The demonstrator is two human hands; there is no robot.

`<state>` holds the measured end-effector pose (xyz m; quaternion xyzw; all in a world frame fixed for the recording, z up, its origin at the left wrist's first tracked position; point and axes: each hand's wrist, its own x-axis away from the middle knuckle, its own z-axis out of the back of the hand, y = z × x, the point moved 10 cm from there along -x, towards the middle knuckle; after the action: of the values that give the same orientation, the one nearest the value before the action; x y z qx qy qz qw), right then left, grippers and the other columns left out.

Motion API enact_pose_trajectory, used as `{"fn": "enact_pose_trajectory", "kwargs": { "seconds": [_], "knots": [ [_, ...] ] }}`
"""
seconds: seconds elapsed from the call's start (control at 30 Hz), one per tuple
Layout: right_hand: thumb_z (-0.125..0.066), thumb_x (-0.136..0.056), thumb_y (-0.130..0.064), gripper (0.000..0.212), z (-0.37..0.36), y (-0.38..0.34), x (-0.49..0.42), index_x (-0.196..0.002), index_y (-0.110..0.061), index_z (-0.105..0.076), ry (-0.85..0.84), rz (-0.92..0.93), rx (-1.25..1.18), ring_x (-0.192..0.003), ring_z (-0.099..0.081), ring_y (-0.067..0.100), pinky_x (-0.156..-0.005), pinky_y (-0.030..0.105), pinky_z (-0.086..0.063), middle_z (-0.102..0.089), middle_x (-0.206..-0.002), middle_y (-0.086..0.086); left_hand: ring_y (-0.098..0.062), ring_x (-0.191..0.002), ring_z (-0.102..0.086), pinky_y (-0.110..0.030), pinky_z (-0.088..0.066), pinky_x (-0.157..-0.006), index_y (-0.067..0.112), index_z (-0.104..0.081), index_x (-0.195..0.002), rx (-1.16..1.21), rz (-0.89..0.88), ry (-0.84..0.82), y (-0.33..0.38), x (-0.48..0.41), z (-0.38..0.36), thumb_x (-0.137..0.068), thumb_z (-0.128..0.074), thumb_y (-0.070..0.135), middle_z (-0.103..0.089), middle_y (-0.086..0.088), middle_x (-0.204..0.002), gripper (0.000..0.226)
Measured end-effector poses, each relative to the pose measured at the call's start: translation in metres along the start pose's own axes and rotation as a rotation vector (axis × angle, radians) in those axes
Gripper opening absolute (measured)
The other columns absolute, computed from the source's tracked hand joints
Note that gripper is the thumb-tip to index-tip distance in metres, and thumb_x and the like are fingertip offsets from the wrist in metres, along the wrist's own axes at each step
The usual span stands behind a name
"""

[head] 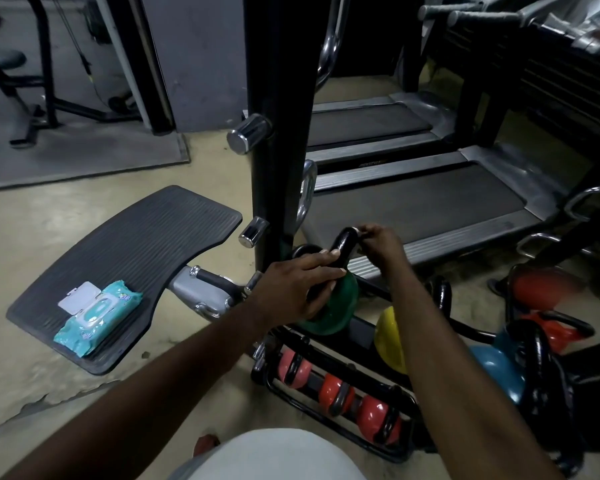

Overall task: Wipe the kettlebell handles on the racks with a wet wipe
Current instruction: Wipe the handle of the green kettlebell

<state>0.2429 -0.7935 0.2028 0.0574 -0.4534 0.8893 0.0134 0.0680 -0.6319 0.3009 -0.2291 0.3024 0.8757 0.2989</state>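
Fingers of the left hand (291, 289) are wrapping the low part of the black handle (343, 242), thumb underneath, gripping it. I'm seeing the right hand (378, 244) pinching the handle's top bend with its fingers curled tight. A white sliver of wipe (361, 233) is showing at those fingertips, the rest hidden. The green kettlebell (336, 306) is sitting just under the left fingers on the rack (407, 398). The yellow kettlebell (388, 337) is sitting below the right fingers, partly behind the forearm. The wipe pack (94, 317), lid flipped open, is lying well left of the left fingers on a ribbed plate (136, 254).
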Motion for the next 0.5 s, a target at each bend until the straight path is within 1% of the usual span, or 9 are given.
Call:
{"fn": "enact_pose_trajectory", "kwargs": {
  "seconds": [0.07, 0.1, 0.13, 0.17, 0.23, 0.3, 0.4, 0.47, 0.5],
  "knots": [
    [-0.062, -0.084, 0.003, 0.029, 0.0, -0.045, 0.0, -0.087, -0.022, -0.076, -0.163, 0.132, 0.033, -0.09, -0.066, 0.024, -0.085, 0.039, -0.055, -0.073, -0.096, 0.011, -0.007, -0.126, -0.055, -0.032, -0.055, -0.088, 0.024, -0.069, -0.121, -0.011, -0.01, -0.008, 0.001, 0.001, 0.0, -0.098, -0.056, 0.029, -0.056, 0.003, -0.141, 0.028],
    [-0.059, -0.085, 0.008, 0.026, -0.005, -0.063, 0.0, -0.093, -0.011, -0.075, -0.276, 0.173, 0.087, -0.091, -0.063, 0.022, -0.081, 0.03, -0.05, -0.07, -0.098, 0.012, -0.008, -0.127, -0.055, -0.032, -0.055, -0.088, 0.024, -0.068, -0.123, -0.02, -0.012, -0.007, 0.001, 0.001, -0.001, -0.098, -0.056, 0.029, -0.055, 0.003, -0.142, 0.028],
    [-0.058, -0.087, 0.009, 0.023, -0.012, -0.075, -0.003, -0.099, -0.003, -0.073, -0.359, 0.186, 0.205, -0.091, -0.061, 0.02, -0.078, 0.024, -0.046, -0.068, -0.099, 0.01, -0.009, -0.128, -0.054, -0.032, -0.055, -0.088, 0.024, -0.067, -0.124, -0.025, -0.01, -0.004, 0.001, 0.001, -0.001, -0.099, -0.055, 0.029, -0.054, 0.002, -0.143, 0.029],
    [-0.058, -0.089, 0.005, 0.021, -0.016, -0.083, -0.005, -0.104, -0.002, -0.072, -0.409, 0.2, 0.347, -0.09, -0.062, 0.017, -0.076, 0.02, -0.044, -0.066, -0.1, 0.008, -0.01, -0.13, -0.053, -0.033, -0.055, -0.089, 0.023, -0.066, -0.126, -0.031, -0.006, -0.009, 0.001, 0.002, -0.002, -0.099, -0.056, 0.028, -0.053, 0.001, -0.144, 0.03],
    [-0.058, -0.089, 0.002, 0.021, -0.023, -0.08, -0.01, -0.104, -0.004, -0.071, -0.531, 0.089, 0.482, -0.077, -0.065, 0.013, -0.065, 0.018, -0.047, -0.066, -0.096, 0.009, -0.013, -0.134, -0.049, -0.036, -0.056, -0.09, 0.022, -0.062, -0.131, -0.062, -0.002, -0.051, 0.0, 0.006, -0.007, -0.095, -0.062, 0.025, -0.048, -0.002, -0.149, 0.036],
    [-0.054, -0.09, 0.007, 0.025, -0.033, -0.083, -0.004, -0.107, -0.002, -0.069, -0.696, 0.064, 0.576, -0.076, -0.063, 0.017, -0.06, 0.016, -0.048, -0.065, -0.093, 0.009, -0.019, -0.135, -0.048, -0.04, -0.056, -0.089, 0.02, -0.058, -0.134, -0.079, -0.003, -0.105, 0.001, 0.009, -0.012, -0.088, -0.068, 0.022, -0.045, -0.005, -0.151, 0.047],
    [-0.05, -0.087, 0.012, 0.029, -0.04, -0.1, 0.003, -0.098, -0.006, -0.07, -0.808, 0.122, 0.539, -0.07, -0.064, 0.009, -0.063, 0.017, -0.048, -0.066, -0.084, 0.003, -0.025, -0.131, -0.052, -0.044, -0.057, -0.086, 0.018, -0.056, -0.134, -0.055, 0.008, -0.106, 0.005, 0.007, -0.008, -0.087, -0.058, 0.025, -0.047, -0.009, -0.149, 0.047],
    [-0.048, -0.084, 0.017, 0.037, -0.039, -0.095, -0.001, -0.095, -0.011, -0.07, -0.761, 0.145, 0.578, -0.072, -0.064, 0.011, -0.064, 0.021, -0.05, -0.067, -0.081, 0.002, -0.023, -0.132, -0.052, -0.043, -0.057, -0.085, 0.02, -0.056, -0.134, -0.056, 0.015, -0.09, 0.004, 0.007, -0.007, -0.089, -0.057, 0.026, -0.046, -0.007, -0.15, 0.046],
    [-0.048, -0.085, 0.017, 0.035, -0.036, -0.085, -0.005, -0.096, -0.009, -0.069, -0.712, 0.098, 0.562, -0.073, -0.063, 0.014, -0.062, 0.021, -0.051, -0.066, -0.08, 0.004, -0.021, -0.133, -0.051, -0.042, -0.057, -0.086, 0.021, -0.056, -0.134, -0.062, 0.018, -0.086, 0.002, 0.008, -0.008, -0.091, -0.057, 0.026, -0.046, -0.005, -0.15, 0.043]
  ]
}}
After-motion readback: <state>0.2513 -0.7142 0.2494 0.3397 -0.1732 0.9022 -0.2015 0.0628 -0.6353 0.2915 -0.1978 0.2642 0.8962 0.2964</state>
